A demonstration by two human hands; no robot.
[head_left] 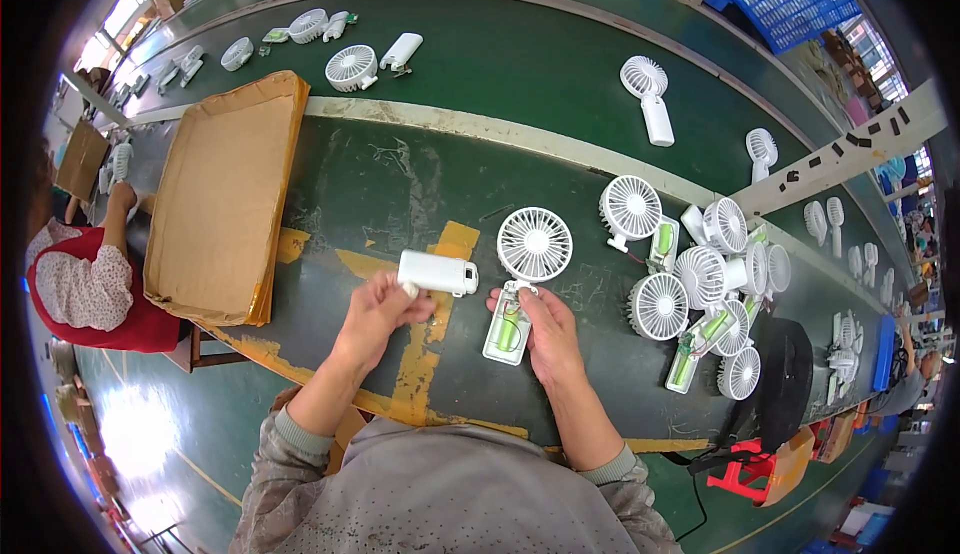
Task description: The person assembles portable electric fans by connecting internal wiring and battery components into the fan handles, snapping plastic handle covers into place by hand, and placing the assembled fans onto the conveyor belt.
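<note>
My right hand [553, 331] grips the open white handle of a handheld fan [536, 245], thumb on its upper part near the neck. Inside the handle show a green battery [509, 333] and thin wires. The round fan head points away from me. My left hand [374, 316] is closed in a pinch just below a white handle cover [437, 272]. A small whitish bit shows at its fingertips; I cannot tell whether that is a held part or a finger covering. The cover lies left of the fan, close to those fingers.
Several fans, some with opened handles, are heaped on the right [700, 284], beside a black bag [785, 379]. A shallow cardboard tray [220, 204] stands at left. Beyond a pale rail, a green belt [500, 74] carries fans and parts. A person in red [95, 284] sits far left.
</note>
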